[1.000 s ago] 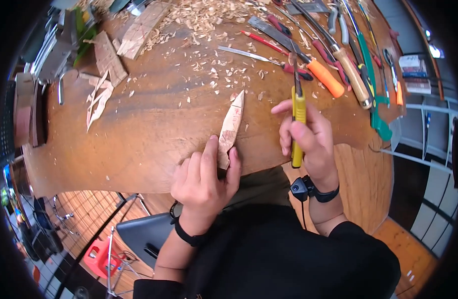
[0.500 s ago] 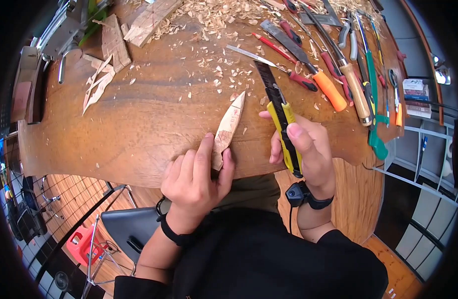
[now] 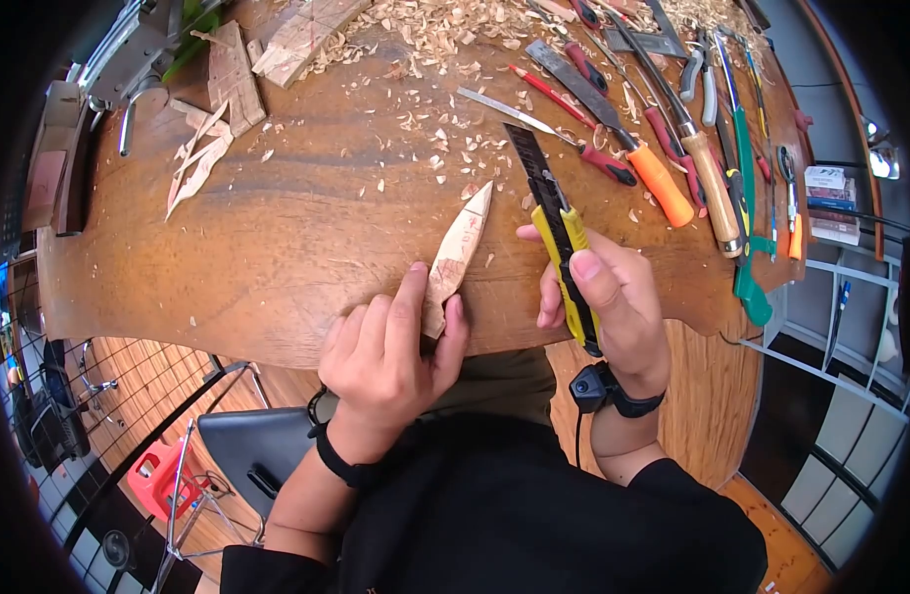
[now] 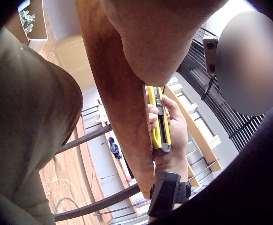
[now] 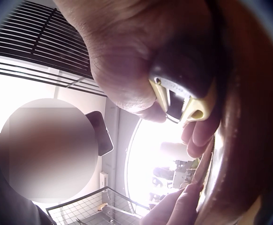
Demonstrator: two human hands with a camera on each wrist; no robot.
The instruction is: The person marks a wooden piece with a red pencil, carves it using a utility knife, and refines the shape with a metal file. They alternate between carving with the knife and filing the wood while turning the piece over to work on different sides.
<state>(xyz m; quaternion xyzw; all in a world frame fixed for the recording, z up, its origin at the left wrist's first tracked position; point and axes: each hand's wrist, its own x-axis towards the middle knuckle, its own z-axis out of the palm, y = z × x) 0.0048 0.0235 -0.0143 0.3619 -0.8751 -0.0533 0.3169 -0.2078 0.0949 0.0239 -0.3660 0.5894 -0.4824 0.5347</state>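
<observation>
On the wooden table point(image 3: 267, 267), a pale pointed piece of wood point(image 3: 462, 233) with red pencil marks lies with its tip facing away from the person. My left hand point(image 3: 381, 346) pinches its near end between thumb and forefinger. To the right, my right hand point(image 3: 618, 307) holds a yellow and black utility knife point(image 3: 562, 243), its long dark blade extended and slanting up to the left, apart from the wood. The left wrist view shows the knife's yellow handle point(image 4: 159, 124) in the right hand. In the right wrist view, the handle's butt end point(image 5: 185, 93) shows close up.
At the right lie an orange-handled chisel point(image 3: 658, 183), a wooden-handled tool point(image 3: 712, 193), a red pencil point(image 3: 554, 94), pliers point(image 3: 692, 74) and a green-handled tool point(image 3: 747, 247). Shavings point(image 3: 430, 40) cover the far side. Wood offcuts point(image 3: 235, 84) and a metal vise point(image 3: 128, 59) stand at the left.
The right hand has turned the knife, so its blade now slants left and shows its flat side. The left hand keeps its hold on the wood. The head view has shifted slightly.
</observation>
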